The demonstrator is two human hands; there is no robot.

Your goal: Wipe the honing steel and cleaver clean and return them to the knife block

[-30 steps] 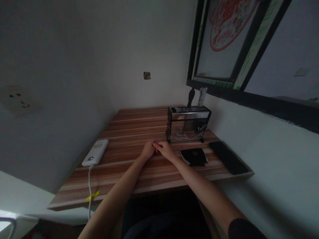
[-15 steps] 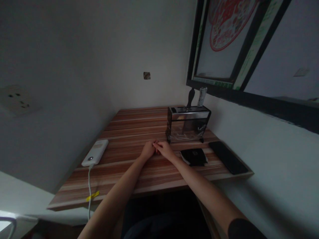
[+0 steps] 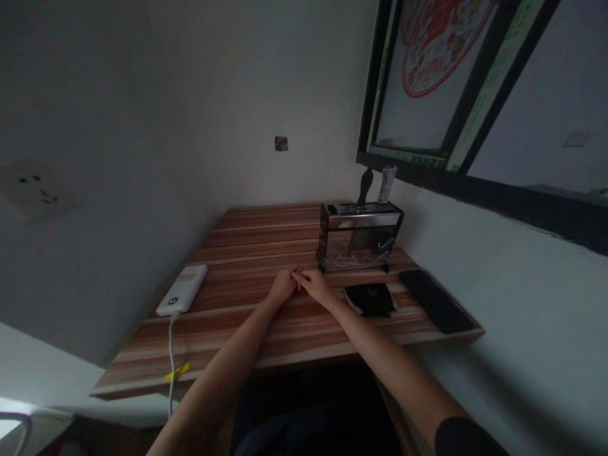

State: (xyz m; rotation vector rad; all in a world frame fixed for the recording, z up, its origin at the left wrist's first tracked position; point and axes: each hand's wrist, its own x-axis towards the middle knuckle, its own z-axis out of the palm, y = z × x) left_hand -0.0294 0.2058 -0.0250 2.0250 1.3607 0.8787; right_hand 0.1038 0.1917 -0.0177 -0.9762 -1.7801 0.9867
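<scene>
My left hand (image 3: 282, 285) and my right hand (image 3: 313, 284) rest together on the wood-grain table (image 3: 266, 237), fingers curled in and touching each other. Both are closed, and no object shows between them. A black pouch-like packet (image 3: 370, 299) with pale edges lies just right of my right wrist. Beyond it stands a knife holder (image 3: 363, 234) with dark ends and a shiny see-through front. A black handle (image 3: 365, 187) and a wrapped, pale handle (image 3: 386, 185) stick out of its top.
A white power bank (image 3: 183, 290) with a plugged-in cable (image 3: 171, 354) lies at the table's left, and yellow tape (image 3: 177, 372) sits by the front edge. On the right is a flat black slab (image 3: 434, 300). A dark-framed window (image 3: 427, 114) borders the right side; a socket (image 3: 38, 190) is on the left wall.
</scene>
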